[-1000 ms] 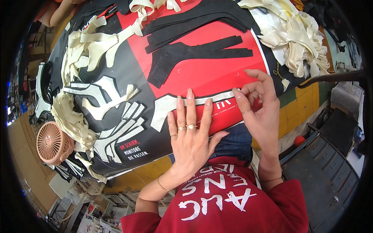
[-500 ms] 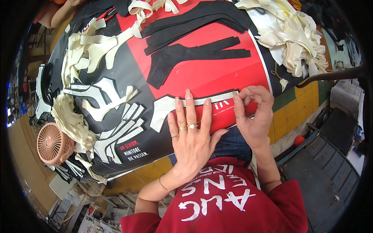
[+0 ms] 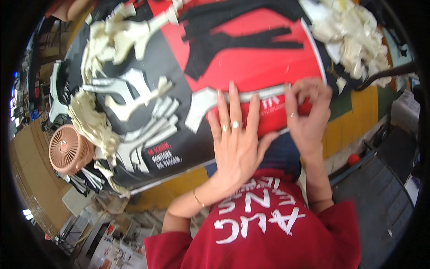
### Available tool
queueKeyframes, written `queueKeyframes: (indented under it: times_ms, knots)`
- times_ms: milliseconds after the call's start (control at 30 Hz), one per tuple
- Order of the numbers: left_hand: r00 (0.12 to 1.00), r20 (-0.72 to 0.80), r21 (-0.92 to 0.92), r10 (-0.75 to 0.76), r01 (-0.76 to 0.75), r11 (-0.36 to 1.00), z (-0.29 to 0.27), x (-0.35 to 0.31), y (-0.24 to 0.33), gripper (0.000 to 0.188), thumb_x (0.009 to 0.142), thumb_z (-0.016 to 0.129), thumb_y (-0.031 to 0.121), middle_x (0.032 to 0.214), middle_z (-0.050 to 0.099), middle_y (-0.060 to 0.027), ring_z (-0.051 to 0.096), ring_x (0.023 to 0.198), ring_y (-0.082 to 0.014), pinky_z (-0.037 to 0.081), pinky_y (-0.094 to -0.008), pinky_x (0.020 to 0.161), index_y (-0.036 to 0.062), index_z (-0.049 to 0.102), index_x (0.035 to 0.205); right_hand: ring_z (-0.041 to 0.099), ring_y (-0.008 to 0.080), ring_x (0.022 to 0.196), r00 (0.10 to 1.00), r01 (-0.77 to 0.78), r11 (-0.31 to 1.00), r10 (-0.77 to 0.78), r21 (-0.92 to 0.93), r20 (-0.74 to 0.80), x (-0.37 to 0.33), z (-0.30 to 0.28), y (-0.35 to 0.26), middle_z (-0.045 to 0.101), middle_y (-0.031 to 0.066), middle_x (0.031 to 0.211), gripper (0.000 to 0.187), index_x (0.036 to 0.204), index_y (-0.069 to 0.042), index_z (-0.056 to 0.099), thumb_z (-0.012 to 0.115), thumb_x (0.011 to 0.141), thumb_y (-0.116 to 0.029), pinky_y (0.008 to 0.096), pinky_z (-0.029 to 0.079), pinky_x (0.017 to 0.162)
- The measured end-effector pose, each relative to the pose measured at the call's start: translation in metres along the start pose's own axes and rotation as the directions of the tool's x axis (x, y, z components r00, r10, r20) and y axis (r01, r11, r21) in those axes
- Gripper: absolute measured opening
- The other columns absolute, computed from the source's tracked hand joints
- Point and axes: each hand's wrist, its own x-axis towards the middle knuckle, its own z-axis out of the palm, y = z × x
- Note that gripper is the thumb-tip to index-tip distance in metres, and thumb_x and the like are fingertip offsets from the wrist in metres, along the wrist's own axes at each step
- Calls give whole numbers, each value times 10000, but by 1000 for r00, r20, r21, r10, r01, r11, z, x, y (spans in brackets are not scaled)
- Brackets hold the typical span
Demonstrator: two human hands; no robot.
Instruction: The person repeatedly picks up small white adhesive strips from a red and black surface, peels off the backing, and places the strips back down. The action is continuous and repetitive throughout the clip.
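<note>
A white-faced cut piece with a dark edge (image 3: 199,108) lies along the near side of the red and black printed sheet (image 3: 251,62). It has a wide curved left end and a narrow strip running right. My left hand (image 3: 236,139) lies flat with fingers spread, its fingertips on the strip. At the strip's right end my right hand (image 3: 310,114) is closed, thumb and forefinger pinched at the tip. Blur hides exactly how the fingers meet it. Just beyond lies a black forked piece (image 3: 204,51).
Far right is a heap of cream scraps (image 3: 354,42). More black pieces (image 3: 242,13) lie at the back. On the left are cream offcuts (image 3: 101,49), fanned white-and-black pieces (image 3: 152,125) and a pink fan (image 3: 67,148). A dark metal cabinet (image 3: 376,188) stands right.
The whole view has shifted, so the sheet and both hands appear higher and further right. On the piece, both hands keep about the same places.
</note>
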Motion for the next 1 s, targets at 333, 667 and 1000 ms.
queueKeyframes:
  times_ms: [333, 667, 1000]
  knots:
    - [985, 36, 30, 166, -167, 985, 23, 5, 7, 931, 833, 686, 526, 1605, 230, -259, 207, 1505, -389, 121, -497, 1210, -3, 336, 1514, 520, 123, 570, 996, 74, 995, -72, -61, 44, 3, -6, -7, 630, -30, 780, 352, 1125, -83, 549, 740, 838, -12, 320, 392, 684]
    - [986, 37, 77, 164, -166, 983, 24, 6, 12, 930, 785, 711, 569, 1603, 224, -270, 199, 1504, -404, 118, -527, 1206, 25, 405, 1474, 546, 146, 638, 973, 232, 957, -227, -176, 46, 10, -10, -3, 654, -12, 879, 311, 1040, -99, 559, 762, 816, -25, 354, 387, 770]
    - [985, 23, 46, 168, -169, 985, 24, 6, 10, 983, 760, 742, 562, 1595, 238, -281, 205, 1500, -422, 114, -535, 1204, 6, 381, 1486, 563, 147, 643, 978, 209, 966, -206, -150, 33, 4, -7, 3, 652, -7, 893, 325, 1063, -79, 558, 756, 813, -14, 350, 390, 784]
